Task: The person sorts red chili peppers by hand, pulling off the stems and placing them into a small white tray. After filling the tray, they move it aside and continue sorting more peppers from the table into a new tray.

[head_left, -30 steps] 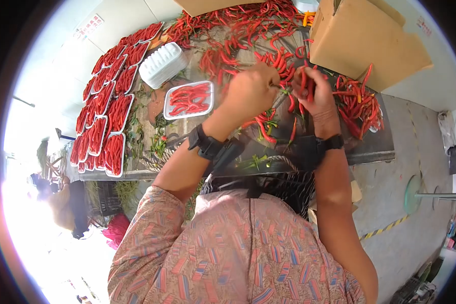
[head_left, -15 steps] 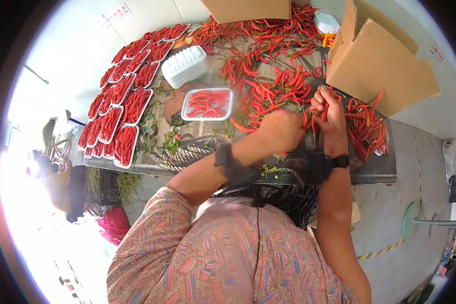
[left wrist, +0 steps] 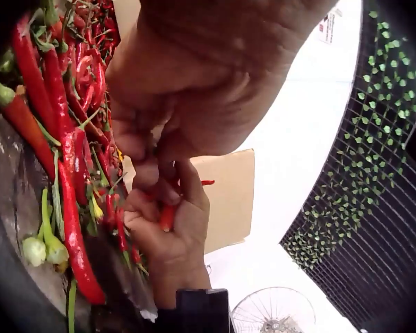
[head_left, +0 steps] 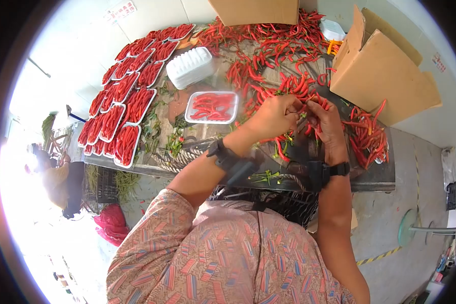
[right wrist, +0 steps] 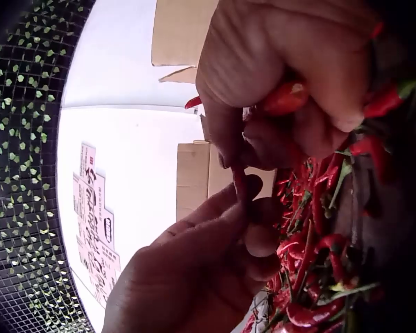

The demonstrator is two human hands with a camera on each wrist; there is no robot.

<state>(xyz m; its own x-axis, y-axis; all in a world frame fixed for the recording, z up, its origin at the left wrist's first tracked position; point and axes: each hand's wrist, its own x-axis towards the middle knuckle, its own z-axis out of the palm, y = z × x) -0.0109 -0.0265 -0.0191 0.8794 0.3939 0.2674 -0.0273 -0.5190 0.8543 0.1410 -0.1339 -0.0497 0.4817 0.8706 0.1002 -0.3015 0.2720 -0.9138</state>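
Note:
Over the pile of red chili peppers [head_left: 294, 86], the two hands meet at the fingertips in the head view. My right hand [head_left: 329, 124] curls round several red chilies; in the right wrist view one chili [right wrist: 286, 99] shows between the fingers of this hand [right wrist: 284, 62]. My left hand [head_left: 276, 119] comes in from the left, and in the right wrist view that hand [right wrist: 194, 270] pinches the end of a thin red chili [right wrist: 240, 186] between thumb and finger. The left wrist view shows the left hand [left wrist: 201, 83] covering part of the contact.
A tray of chilies [head_left: 212, 119] lies left of the hands, with stacked empty white trays [head_left: 190, 68] behind it. Filled trays [head_left: 129, 144] line the table's left side. A cardboard box [head_left: 380, 71] stands at the right, near another chili heap [head_left: 365, 134]. Rope [head_left: 180, 161] lies along the front edge.
The hands were apart a second ago and now touch. Both sit lower in the head view than then, and the camera view has shifted. The left hand has come toward the right hand's chilies.

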